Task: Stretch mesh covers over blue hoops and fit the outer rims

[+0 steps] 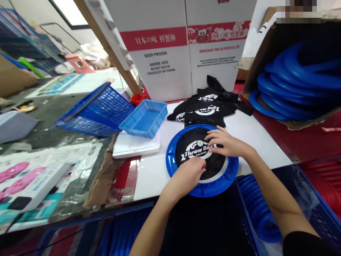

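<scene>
A blue plastic ring (173,161) lies on the white board at the table's front edge, with a black mesh cloth (214,166) printed "Throw Ball" spread over its middle. My left hand (188,174) presses on the mesh at the near side, fingers curled down on it. Flat on the mesh's far right part rests my right hand (226,142), fingers spread toward the print. A pile of the same black printed mesh cloths (207,108) sits just behind the ring.
A small blue tray (145,119) and a tilted blue basket (96,110) stand to the left. White cartons (186,46) rise at the back. A box of blue rings (293,85) sits at the right. Blue crates (255,209) lie below the front edge.
</scene>
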A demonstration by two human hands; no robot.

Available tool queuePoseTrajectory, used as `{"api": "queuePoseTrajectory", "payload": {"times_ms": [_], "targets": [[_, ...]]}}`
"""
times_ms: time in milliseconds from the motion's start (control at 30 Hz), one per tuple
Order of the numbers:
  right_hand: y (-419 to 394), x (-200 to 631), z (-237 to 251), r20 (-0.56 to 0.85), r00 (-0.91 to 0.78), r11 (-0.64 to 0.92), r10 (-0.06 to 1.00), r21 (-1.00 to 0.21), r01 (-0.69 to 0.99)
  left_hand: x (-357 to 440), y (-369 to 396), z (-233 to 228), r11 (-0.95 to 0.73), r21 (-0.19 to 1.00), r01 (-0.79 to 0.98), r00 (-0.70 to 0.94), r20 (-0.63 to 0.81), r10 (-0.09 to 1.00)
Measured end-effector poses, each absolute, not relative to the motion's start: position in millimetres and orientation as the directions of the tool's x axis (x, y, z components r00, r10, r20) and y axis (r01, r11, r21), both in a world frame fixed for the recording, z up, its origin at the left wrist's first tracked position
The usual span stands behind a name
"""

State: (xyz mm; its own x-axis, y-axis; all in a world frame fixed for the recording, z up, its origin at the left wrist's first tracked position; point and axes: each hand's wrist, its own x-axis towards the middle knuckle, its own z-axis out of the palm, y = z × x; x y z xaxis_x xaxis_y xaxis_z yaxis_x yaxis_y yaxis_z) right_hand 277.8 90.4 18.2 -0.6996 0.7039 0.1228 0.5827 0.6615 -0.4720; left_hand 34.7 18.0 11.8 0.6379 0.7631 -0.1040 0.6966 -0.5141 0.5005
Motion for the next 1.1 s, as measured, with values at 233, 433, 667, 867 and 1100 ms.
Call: {"api": "queuePoseTrajectory", "payload": {"times_ms": [233,433,667,867,1100], "targets": [[3,258,0,0.098,-0.572,0.541,0.815,-0.484,0.688,28,15,-6,-0.433,0.655,0.619,0.595,-0.030,0.803],[12,251,-9,0.041,-0.503,0.455,0.863,-0.494,0.741,30,17,0,-0.451,0.603,0.658,0.573,-0.012,0.819],[12,245,-30,0.363,-0.432,0.564,0.826,-0.493,0.663,34,-3,-12,-0.494,0.540,0.681,0.489,0.166,0.856],[15,260,-36,0.506,-0.438,0.669,0.743,-0.538,0.513,31,-6,-29,-0.642,0.516,0.567,0.487,0.419,0.767],[13,286,-30,0.577,-0.589,0.809,0.566,-0.525,0.263,16,0,-34,-0.763,0.603,0.232,0.454,0.627,0.633]]}}
